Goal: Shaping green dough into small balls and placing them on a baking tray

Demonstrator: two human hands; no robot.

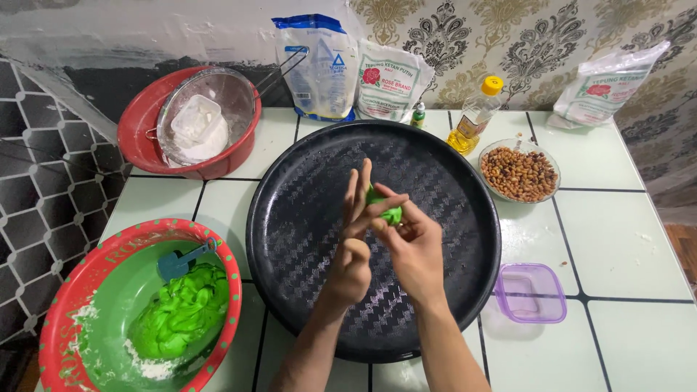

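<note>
Item: small lump of green dough (385,208), held above the middle of a large round black tray (465,174), clear of its surface. Left hand (353,239) upright, fingers straight and closed flat against the lump; right hand (414,250) cupped on the other side, fingertips pinching it, so the two hands press together on the dough. Step judged in hand: shaping one portion; the next move would seem to call for an even, light squeeze so the piece keeps its form, though the lump is mostly hidden between the fingers and its shape cannot be told. Near left: red-rimmed green bowl (80,283) with the remaining green dough mass (181,312) and a teal scraper (178,261). Behind: red basin (138,141) holding a sieve (218,91) of white flour, three flour bags (323,69), oil bottle (475,116). Right: glass bowl of peanuts (519,173), empty purple container (531,292). Nothing stands between the hands and the tray.
</note>
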